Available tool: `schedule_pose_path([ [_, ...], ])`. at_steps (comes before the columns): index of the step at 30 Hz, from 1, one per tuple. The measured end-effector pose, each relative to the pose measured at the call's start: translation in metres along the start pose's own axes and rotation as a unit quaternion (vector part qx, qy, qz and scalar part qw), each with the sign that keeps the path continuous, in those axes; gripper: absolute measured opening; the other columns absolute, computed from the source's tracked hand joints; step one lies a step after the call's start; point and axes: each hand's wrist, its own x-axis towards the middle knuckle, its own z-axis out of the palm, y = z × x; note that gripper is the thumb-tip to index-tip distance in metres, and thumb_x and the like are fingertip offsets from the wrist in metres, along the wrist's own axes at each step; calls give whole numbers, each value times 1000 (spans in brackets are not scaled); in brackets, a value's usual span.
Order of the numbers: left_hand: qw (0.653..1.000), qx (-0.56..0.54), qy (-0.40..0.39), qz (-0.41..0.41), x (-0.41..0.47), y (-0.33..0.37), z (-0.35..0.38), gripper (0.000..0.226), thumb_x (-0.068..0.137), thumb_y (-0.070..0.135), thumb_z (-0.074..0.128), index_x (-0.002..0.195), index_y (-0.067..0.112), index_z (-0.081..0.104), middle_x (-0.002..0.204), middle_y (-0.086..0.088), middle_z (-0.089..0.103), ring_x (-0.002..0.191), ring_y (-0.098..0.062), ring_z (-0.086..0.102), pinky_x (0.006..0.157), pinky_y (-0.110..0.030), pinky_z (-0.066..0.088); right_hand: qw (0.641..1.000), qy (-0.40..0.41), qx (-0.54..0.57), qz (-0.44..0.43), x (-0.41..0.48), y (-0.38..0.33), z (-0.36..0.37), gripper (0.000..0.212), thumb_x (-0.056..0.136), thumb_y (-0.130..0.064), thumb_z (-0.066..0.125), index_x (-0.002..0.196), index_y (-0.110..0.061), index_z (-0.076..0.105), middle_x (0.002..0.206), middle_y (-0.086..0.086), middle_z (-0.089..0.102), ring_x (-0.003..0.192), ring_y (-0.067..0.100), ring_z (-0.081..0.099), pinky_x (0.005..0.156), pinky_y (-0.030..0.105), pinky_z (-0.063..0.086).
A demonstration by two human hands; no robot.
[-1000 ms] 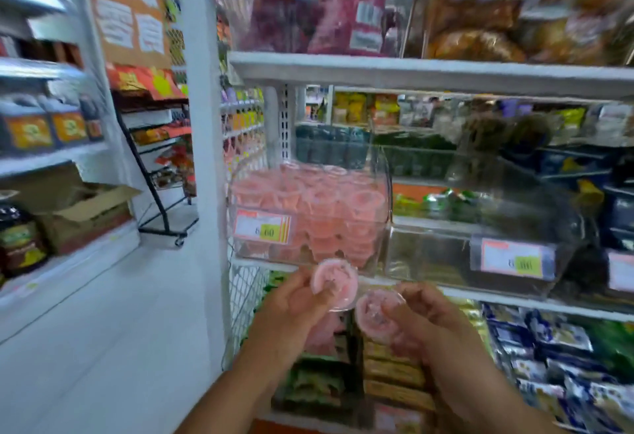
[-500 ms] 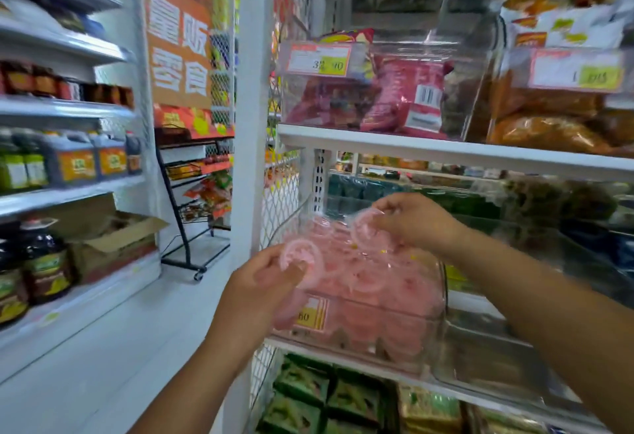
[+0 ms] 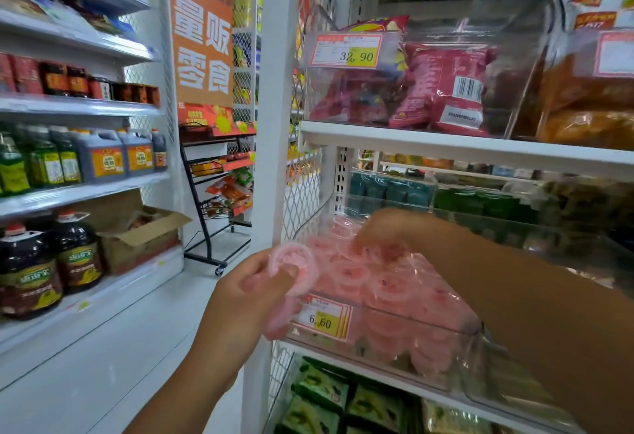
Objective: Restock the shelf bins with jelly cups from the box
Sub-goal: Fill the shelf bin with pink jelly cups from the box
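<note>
Pink and round, a jelly cup (image 3: 293, 267) sits in my left hand (image 3: 247, 296). My thumb presses on its lid and my fingers curl behind it, so I pinch it tight. More pink shows under that hand, down by my palm. It looks like another cup, but it is too blurry to be sure.

I hold the cup up just in front of the left corner of the clear bin (image 3: 456, 337). The bin is full of pink jelly cups (image 3: 394, 293), all piled on each other. My right hand (image 3: 380, 231) is inside the bin, over the top of the pile. Its fingers bend down and touch the cups. I cannot tell if it has hold of one, because it is blurry there.

A price tag (image 3: 324, 318) that says 6.60 is on the front of the bin. Green packs (image 3: 322, 389) lie on the level below it. A white shelf (image 3: 446, 147) runs above the bin, and on it stands another clear bin with pink snack bags (image 3: 442, 87) inside.

Far off to the left, an open cardboard box (image 3: 137, 231) sits on a low shelf. Big dark bottles (image 3: 51, 262) stand just beside it. An orange sign (image 3: 202, 29) with white letters hangs up high.
</note>
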Motion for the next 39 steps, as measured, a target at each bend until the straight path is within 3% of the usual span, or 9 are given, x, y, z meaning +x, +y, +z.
schedule_pose_path([
  [6, 1000, 2, -2, 9, -1, 4, 0, 15, 84, 23, 70, 94, 35, 72, 85, 6, 75, 65, -16, 72, 52, -23, 52, 993, 11, 108, -53, -5, 10, -10, 31, 94, -23, 52, 107, 5, 59, 72, 8, 50, 60, 17, 44, 62, 30, 42],
  [13, 1000, 0, -14, 19, -2, 4, 1, 15, 82, 27, 71, 94, 36, 73, 87, 4, 74, 67, -13, 71, 54, -25, 50, 959, -54, 260, -101, -21, 42, -5, 23, 94, -9, 56, 115, -17, 61, 116, 4, 62, 98, 14, 58, 94, 32, 45],
  [17, 1000, 3, -18, 25, -2, 5, 4, 15, 83, 26, 71, 92, 38, 72, 86, 7, 74, 69, -13, 72, 56, -27, 53, 977, -24, 201, -70, -25, 50, -19, 26, 91, -2, 57, 105, -23, 65, 120, 4, 63, 108, 19, 61, 95, 34, 50],
  [21, 999, 10, -16, 36, -1, 10, 7, 15, 83, 28, 71, 90, 40, 72, 88, 9, 74, 71, -10, 72, 58, -23, 52, 999, -1, -9, -37, -27, 47, -16, 35, 91, -8, 60, 120, -28, 62, 132, 3, 55, 103, 19, 63, 86, 31, 54],
  [27, 999, 24, -8, 33, -5, 15, 6, 17, 84, 26, 70, 91, 41, 72, 95, 4, 72, 67, -13, 72, 52, -25, 53, 998, -19, 23, -47, -31, 36, -8, 42, 89, -2, 59, 121, -29, 63, 119, -2, 56, 97, 16, 65, 85, 32, 57],
  [31, 998, 40, -22, 39, -3, 19, 7, 18, 80, 31, 73, 90, 46, 72, 101, 6, 70, 81, -19, 72, 62, -34, 59, 997, 18, -13, -74, -43, 31, -13, 39, 93, -12, 56, 127, -32, 58, 134, 0, 55, 112, 17, 58, 92, 28, 49],
  [33, 995, 68, -38, 54, 0, 24, 13, 20, 79, 34, 74, 93, 48, 70, 102, 10, 69, 85, -16, 70, 65, -31, 58, 991, 40, 41, -124, -54, 27, -20, 32, 95, -18, 56, 125, -31, 59, 132, -3, 58, 111, 13, 59, 92, 25, 48],
  [37, 989, 109, -65, 75, 5, 39, 33, 25, 80, 34, 75, 99, 47, 63, 100, 13, 65, 70, -7, 69, 58, -26, 59, 934, -121, 257, -217, -79, 16, -26, 33, 90, -11, 63, 123, -17, 63, 119, 11, 67, 102, 22, 67, 89, 33, 52],
  [39, 983, 141, -80, 85, 7, 44, 46, 30, 80, 40, 74, 105, 45, 59, 100, 22, 58, 72, 8, 63, 53, -13, 51, 925, -113, 266, -245, -82, 14, -22, 31, 87, -8, 66, 118, -9, 66, 116, 19, 67, 93, 26, 66, 79, 35, 52],
])
